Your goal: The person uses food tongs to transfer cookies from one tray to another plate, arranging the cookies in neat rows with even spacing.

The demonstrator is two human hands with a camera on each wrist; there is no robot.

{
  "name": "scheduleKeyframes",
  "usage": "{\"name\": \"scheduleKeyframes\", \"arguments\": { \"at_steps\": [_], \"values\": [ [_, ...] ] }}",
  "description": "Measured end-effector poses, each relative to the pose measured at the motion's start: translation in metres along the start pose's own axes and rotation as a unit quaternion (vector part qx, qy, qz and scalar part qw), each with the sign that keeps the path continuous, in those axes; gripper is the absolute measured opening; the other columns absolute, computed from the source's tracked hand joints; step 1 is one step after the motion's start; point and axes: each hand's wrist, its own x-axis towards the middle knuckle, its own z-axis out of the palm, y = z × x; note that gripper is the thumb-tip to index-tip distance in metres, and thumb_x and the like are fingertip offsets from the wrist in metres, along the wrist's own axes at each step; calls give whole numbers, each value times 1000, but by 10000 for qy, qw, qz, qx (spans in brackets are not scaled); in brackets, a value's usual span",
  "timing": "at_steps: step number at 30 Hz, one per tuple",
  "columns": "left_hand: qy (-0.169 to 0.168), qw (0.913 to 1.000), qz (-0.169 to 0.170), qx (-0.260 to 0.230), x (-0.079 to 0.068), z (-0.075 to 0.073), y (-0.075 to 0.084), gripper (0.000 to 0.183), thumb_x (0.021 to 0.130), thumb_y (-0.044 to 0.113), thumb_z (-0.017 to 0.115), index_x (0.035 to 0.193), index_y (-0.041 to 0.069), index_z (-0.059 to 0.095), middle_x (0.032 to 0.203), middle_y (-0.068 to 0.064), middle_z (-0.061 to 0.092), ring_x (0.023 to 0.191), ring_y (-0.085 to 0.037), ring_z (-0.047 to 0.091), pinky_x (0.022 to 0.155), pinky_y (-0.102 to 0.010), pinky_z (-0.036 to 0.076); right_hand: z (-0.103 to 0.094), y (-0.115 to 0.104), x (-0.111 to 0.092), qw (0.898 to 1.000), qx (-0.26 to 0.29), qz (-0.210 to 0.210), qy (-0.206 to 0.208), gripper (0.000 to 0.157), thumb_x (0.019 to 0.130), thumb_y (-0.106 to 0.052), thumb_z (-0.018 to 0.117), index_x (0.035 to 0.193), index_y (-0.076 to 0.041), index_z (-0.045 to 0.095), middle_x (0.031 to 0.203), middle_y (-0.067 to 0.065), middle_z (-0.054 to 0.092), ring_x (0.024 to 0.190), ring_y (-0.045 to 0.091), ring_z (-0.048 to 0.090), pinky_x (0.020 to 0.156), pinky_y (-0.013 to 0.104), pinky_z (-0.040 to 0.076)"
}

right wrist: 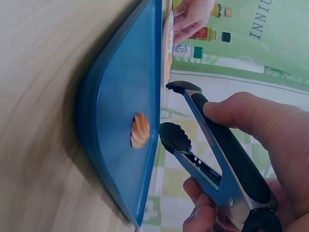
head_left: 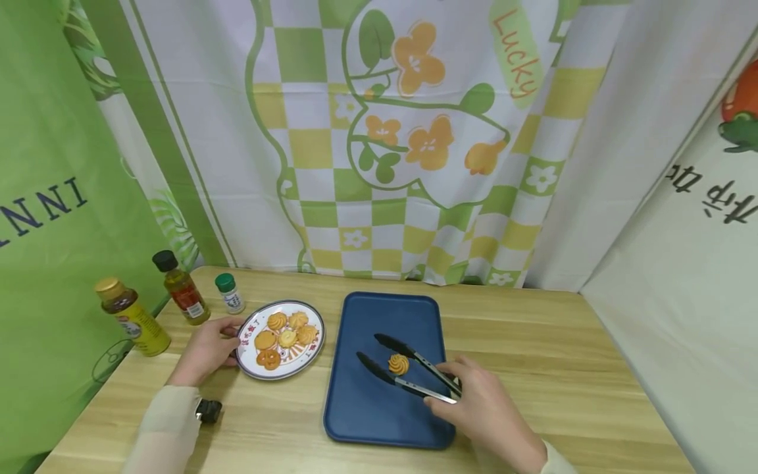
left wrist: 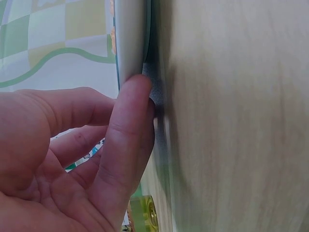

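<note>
My left hand [head_left: 207, 349] pinches the left rim of a white plate [head_left: 245, 362] with a dark edge. In the left wrist view a finger [left wrist: 126, 121] lies against the underside of the plate [left wrist: 131, 38]. Several cookies [head_left: 287, 338] sit on the plate. My right hand [head_left: 482, 401] grips black-and-silver tongs [head_left: 414, 385], their arms spread over a blue tray [head_left: 387, 418]. One swirled cookie [head_left: 399, 364] lies on the tray between those arms. In the right wrist view the tong tips stand apart from that cookie [right wrist: 140, 130].
At the table's left stand a gold-capped yellow bottle [head_left: 142, 329], a black-capped bottle [head_left: 185, 293] and a green-capped shaker [head_left: 229, 294]. A patterned curtain [head_left: 408, 197] hangs behind the wooden table [head_left: 533, 355]. A black band [head_left: 208, 411] is on the left wrist.
</note>
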Motion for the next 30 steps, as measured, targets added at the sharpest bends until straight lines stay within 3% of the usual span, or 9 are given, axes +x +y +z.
{"name": "scheduleKeyframes", "arguments": {
  "at_steps": [12, 18, 25, 30],
  "values": [
    [-45, 10000, 26, 1, 0, -1, 0, 50, 106, -3, 57, 156, -12, 53, 131, -35, 60, 93, -25, 69, 70, -32, 70, -12, 17, -17, 9991, -319, 248, -146, 61, 79, -45, 100, 127, -12, 82, 123, 8, 75, 108, 29, 73, 94, 56, 66],
    [-46, 10000, 26, 45, -1, -1, 0, 50, 106, -3, 58, 155, -13, 53, 131, -35, 61, 92, -24, 69, 69, -32, 70, -11, 24, -20, 9985, -337, 376, -193, 60, 78, -43, 101, 125, -10, 83, 110, 4, 73, 94, 20, 68, 81, 46, 63],
    [-43, 10000, 6, 38, 0, -1, 1, 52, 106, -2, 57, 157, -12, 51, 133, -36, 60, 94, -26, 69, 71, -32, 70, -9, 32, -24, 9980, -461, 393, -164, 60, 79, -44, 100, 125, -9, 83, 112, 5, 75, 100, 23, 72, 88, 50, 66],
    [-31, 10000, 0, 48, 0, -1, 0, 52, 106, -2, 57, 157, -12, 52, 133, -35, 60, 95, -26, 69, 71, -32, 70, -7, 34, -26, 9975, -511, 453, -188, 61, 79, -44, 100, 127, -10, 83, 104, -2, 70, 91, 14, 65, 82, 42, 63]
  ]
}}
